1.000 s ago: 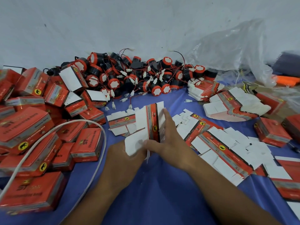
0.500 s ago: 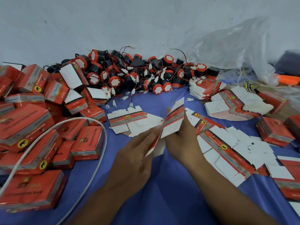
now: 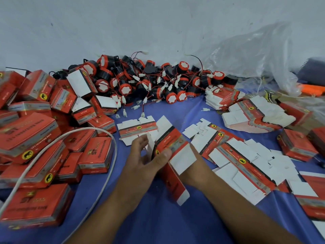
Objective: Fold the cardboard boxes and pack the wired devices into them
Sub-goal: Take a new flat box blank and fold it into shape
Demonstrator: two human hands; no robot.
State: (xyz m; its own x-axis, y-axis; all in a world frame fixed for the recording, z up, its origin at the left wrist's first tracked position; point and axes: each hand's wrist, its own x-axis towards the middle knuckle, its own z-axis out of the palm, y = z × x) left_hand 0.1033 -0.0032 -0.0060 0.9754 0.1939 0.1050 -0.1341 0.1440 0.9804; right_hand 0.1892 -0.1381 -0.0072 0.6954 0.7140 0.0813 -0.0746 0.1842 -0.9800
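Blue cloth (image 3: 158,217) covers the work surface, with a white wall (image 3: 123,29) behind it.

Obs. 1: the carton (image 3: 173,138) in work is held just above the cloth, centre of view, tilted, partly opened out. Its red printed panel faces up, one white flap points toward me and a longer red flap with a white tip hangs down to the cloth.

Obs. 2: left hand (image 3: 142,161) pinches the carton. The thumb is pressed on the red panel and the fingers reach to the white flaps on the far side.

Obs. 3: right hand (image 3: 198,164) sits behind and under the carton. Its fingers are hidden by the white flap, so I cannot tell how they lie.

Obs. 4: one flat blank (image 3: 137,128) lies on the cloth just beyond the left fingers. More flat blanks (image 3: 242,155) fan out to the right of the right arm, and a thicker stack of blanks (image 3: 255,117) lies further back on the right.

Obs. 5: wired devices (image 3: 158,85) are heaped against the wall, well apart from the hands: black bodies, red rims, white faces, red-black leads with white plugs.

Obs. 6: closed boxes (image 3: 35,129) are piled on the left, with a white cable (image 3: 52,143) looping over them. A clear plastic bag (image 3: 255,55) sits at the far right.
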